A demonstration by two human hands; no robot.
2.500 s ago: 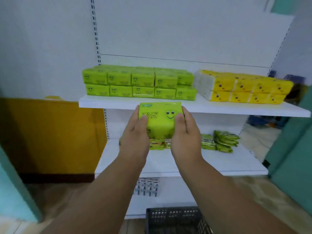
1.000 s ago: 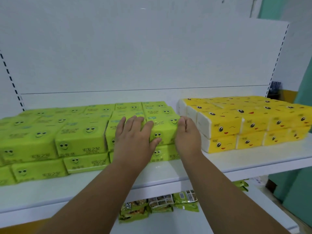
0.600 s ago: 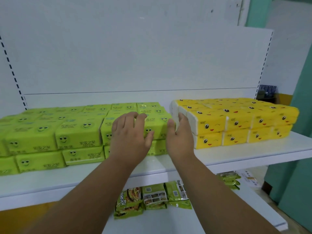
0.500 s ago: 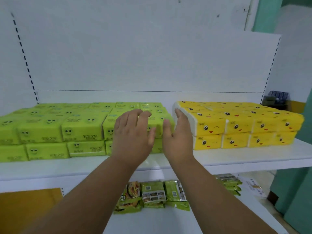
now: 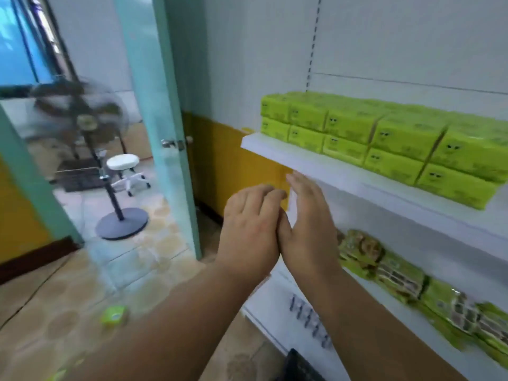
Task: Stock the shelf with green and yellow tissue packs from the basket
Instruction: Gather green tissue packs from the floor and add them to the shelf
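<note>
Green tissue packs (image 5: 384, 136) with smiley faces stand two high along the white upper shelf (image 5: 316, 163) at the right. My left hand (image 5: 251, 226) and my right hand (image 5: 308, 224) hang empty below the shelf's left end, fingers extended, their inner edges touching. A dark corner of the basket (image 5: 299, 367) shows at the bottom edge. No yellow packs are in view. The picture is blurred by motion.
Green snack packets (image 5: 398, 273) lie on the lower shelf. A teal door (image 5: 162, 111) stands open at the left, with a standing fan (image 5: 82, 116) and a white stool (image 5: 123, 166) beyond it. A small green roll (image 5: 114, 316) lies on the tiled floor.
My hands let go of the green pack, left on the top row, and dropped below the shelf. My view swung left, so the yellow packs left the frame.
</note>
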